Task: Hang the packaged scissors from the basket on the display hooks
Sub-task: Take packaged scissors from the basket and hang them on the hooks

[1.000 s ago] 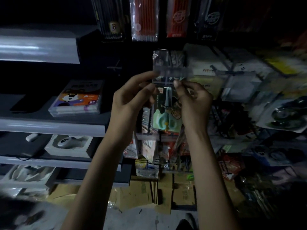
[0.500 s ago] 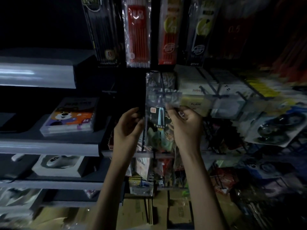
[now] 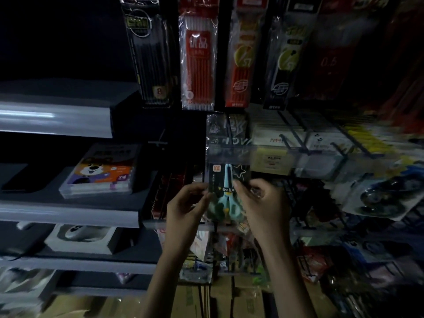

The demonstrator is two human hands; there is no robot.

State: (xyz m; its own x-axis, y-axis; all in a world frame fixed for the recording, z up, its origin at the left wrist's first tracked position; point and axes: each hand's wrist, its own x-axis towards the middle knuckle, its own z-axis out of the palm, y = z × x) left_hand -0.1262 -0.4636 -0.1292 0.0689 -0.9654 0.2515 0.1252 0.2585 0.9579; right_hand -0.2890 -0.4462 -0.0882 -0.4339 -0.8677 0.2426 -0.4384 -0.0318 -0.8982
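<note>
2 hands pinch the scissors pack (image 3: 223,180): the left hand (image 3: 183,210) at its left edge, the right hand (image 3: 263,203) at its right. A clear strip (image 3: 229,154) crosses its top. Pen packs (image 3: 198,65) hang above it, and a box (image 3: 101,173) lies well to its left.

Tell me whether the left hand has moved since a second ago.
Yes, downward. The left hand reached up to the clear price strip before; now it pinches the scissors pack lower down, below that strip.
</note>
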